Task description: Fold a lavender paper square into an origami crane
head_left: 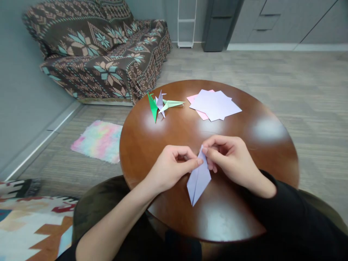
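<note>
A lavender sheet of origami paper [199, 181], folded into a long kite-like diamond, is held between my two hands above the round table. My left hand [176, 165] pinches its upper left side between thumb and fingers. With thumb and forefinger, my right hand [228, 156] grips the narrow top tip. A lengthwise slit runs down to the lower point, which faces me. Past my hands, at the back left of the table, stand a green paper crane [153, 107], a lavender paper crane [160, 104] and a pale green paper crane [171, 104], close together.
A fanned pile of lavender paper sheets [214, 105] with a pink sheet [202, 115] beneath lies at the back of the brown table [266, 159]. Beyond are a patterned sofa [103, 54], a pastel rug [99, 140], a white rack [186, 21] and grey cabinets [285, 21].
</note>
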{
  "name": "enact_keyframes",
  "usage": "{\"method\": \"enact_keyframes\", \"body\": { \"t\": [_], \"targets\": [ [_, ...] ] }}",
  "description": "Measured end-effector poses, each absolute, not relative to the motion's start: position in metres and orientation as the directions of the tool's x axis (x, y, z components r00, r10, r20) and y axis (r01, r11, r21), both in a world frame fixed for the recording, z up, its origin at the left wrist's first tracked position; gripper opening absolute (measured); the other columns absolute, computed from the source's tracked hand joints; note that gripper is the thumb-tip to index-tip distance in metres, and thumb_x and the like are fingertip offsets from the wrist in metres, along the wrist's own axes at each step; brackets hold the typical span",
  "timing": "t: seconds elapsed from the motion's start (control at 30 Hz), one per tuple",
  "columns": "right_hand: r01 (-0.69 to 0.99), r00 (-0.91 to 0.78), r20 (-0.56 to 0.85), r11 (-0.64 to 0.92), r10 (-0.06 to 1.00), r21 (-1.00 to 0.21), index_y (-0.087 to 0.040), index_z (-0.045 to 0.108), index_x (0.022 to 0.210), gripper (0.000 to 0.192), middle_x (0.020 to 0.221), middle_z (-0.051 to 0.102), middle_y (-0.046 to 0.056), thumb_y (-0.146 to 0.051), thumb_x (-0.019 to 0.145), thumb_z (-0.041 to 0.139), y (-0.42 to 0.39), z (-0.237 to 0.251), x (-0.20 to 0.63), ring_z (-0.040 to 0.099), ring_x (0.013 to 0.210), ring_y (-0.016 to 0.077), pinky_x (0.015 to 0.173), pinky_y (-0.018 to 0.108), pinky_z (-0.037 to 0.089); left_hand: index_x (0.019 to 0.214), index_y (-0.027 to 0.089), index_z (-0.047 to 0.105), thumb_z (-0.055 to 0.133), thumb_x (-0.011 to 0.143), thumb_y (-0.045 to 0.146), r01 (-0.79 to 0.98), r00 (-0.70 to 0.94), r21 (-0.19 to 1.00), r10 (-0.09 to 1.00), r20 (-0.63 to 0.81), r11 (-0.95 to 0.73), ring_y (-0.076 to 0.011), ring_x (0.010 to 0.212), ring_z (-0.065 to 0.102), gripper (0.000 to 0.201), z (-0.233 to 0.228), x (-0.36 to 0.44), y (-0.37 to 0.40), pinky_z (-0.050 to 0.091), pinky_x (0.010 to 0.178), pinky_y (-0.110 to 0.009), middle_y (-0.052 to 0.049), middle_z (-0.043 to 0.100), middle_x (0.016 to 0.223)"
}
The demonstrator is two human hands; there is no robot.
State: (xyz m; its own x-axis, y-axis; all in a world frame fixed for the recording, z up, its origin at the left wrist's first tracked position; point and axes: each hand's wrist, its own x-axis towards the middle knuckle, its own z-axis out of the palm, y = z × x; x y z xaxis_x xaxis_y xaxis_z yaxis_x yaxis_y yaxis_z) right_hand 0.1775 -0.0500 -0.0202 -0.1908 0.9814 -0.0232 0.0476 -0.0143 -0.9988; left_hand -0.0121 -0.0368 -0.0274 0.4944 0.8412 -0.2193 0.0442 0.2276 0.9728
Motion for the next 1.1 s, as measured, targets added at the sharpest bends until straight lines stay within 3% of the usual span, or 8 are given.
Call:
{"method": "enact_keyframes", "body": {
  "t": [0.3, 0.63, 0.73, 0.83, 0.9, 1.0, 1.1],
  "targets": [
    [-0.012, -0.341, -0.176, -0.191, 0.923, -0.981, -0.016, 0.065, 0.077, 0.015, 0.047, 0.055, -0.008, -0.016, 0.077, 0.08, -0.047, -0.018, 0.181, 0.043, 0.041, 0.0052, 0.041, 0.017, 0.03, 0.069, 0.011, 0.069, 0.084, 0.077, 0.036, 0.057, 0.482, 0.978, 0.852, -0.202, 0.199, -0.011, 0.062, 0.052, 0.03, -0.029, -0.012, -0.04, 0.037, 0.06, -0.023, -0.001, 0.063, 0.065],
    [-0.194, -0.22, -0.199, -0.242, 0.955, -0.95, -0.014, 0.068, 0.068, 0.012, 0.053, 0.056, -0.006, -0.013, 0.071, 0.08, -0.051, -0.023, 0.174, 0.036, 0.047, 0.0045, 0.045, 0.021, 0.024, 0.07, 0.012, 0.068, 0.079, 0.079, 0.032, 0.07, 0.478, 0.973, 0.849, -0.226, 0.22, -0.0114, 0.062, 0.054, 0.025, -0.026, -0.01, -0.038, 0.04, 0.06, -0.023, -0.001, 0.064, 0.066],
    [-0.212, -0.165, -0.21, -0.243, 0.964, -0.947, -0.015, 0.068, 0.068, 0.012, 0.048, 0.048, -0.007, -0.017, 0.078, 0.074, -0.05, -0.027, 0.173, 0.032, 0.044, 0.0053, 0.044, 0.022, 0.022, 0.07, 0.012, 0.069, 0.079, 0.08, 0.033, 0.086, 0.488, 0.972, 0.842, -0.232, 0.218, -0.0123, 0.063, 0.055, 0.025, -0.026, -0.01, -0.038, 0.041, 0.061, -0.024, -0.002, 0.066, 0.067],
    [-0.256, -0.008, -0.176, -0.172, 0.984, -0.951, -0.017, 0.067, 0.07, 0.017, 0.049, 0.042, -0.008, -0.023, 0.085, 0.069, -0.044, -0.027, 0.178, 0.028, 0.042, 0.0057, 0.042, 0.023, 0.019, 0.069, 0.012, 0.068, 0.081, 0.077, 0.034, 0.11, 0.518, 0.962, 0.812, -0.27, 0.249, -0.013, 0.063, 0.056, 0.027, -0.026, -0.011, -0.04, 0.041, 0.061, -0.024, -0.002, 0.065, 0.066],
    [-0.187, 0.032, -0.097, -0.089, 0.995, -0.978, -0.018, 0.067, 0.076, 0.015, 0.055, 0.048, -0.007, -0.027, 0.087, 0.071, -0.04, -0.025, 0.184, 0.034, 0.045, 0.0067, 0.044, 0.022, 0.025, 0.068, 0.013, 0.067, 0.082, 0.077, 0.034, 0.118, 0.537, 0.957, 0.793, -0.287, 0.266, -0.0125, 0.062, 0.055, 0.028, -0.027, -0.012, -0.041, 0.04, 0.06, -0.024, -0.001, 0.063, 0.065],
    [0.051, -0.239, -0.091, -0.081, 0.967, -0.995, -0.018, 0.068, 0.079, 0.011, 0.064, 0.059, -0.003, -0.025, 0.083, 0.076, -0.04, -0.02, 0.189, 0.049, 0.055, 0.0098, 0.052, 0.023, 0.037, 0.067, 0.014, 0.064, 0.082, 0.077, 0.033, 0.115, 0.566, 0.96, 0.777, -0.276, 0.257, -0.0108, 0.061, 0.052, 0.027, -0.025, -0.015, -0.04, 0.039, 0.059, -0.023, 0.001, 0.06, 0.065],
    [0.176, -0.395, -0.122, -0.056, 0.91, -0.983, -0.017, 0.067, 0.075, 0.013, 0.065, 0.059, -0.002, -0.024, 0.084, 0.073, -0.042, -0.018, 0.191, 0.049, 0.058, 0.0105, 0.054, 0.024, 0.037, 0.07, 0.013, 0.065, 0.079, 0.079, 0.03, 0.143, 0.599, 0.966, 0.758, -0.259, 0.217, -0.0101, 0.063, 0.051, 0.024, -0.022, -0.019, -0.036, 0.039, 0.06, -0.022, 0.002, 0.059, 0.067]
  ]
}}
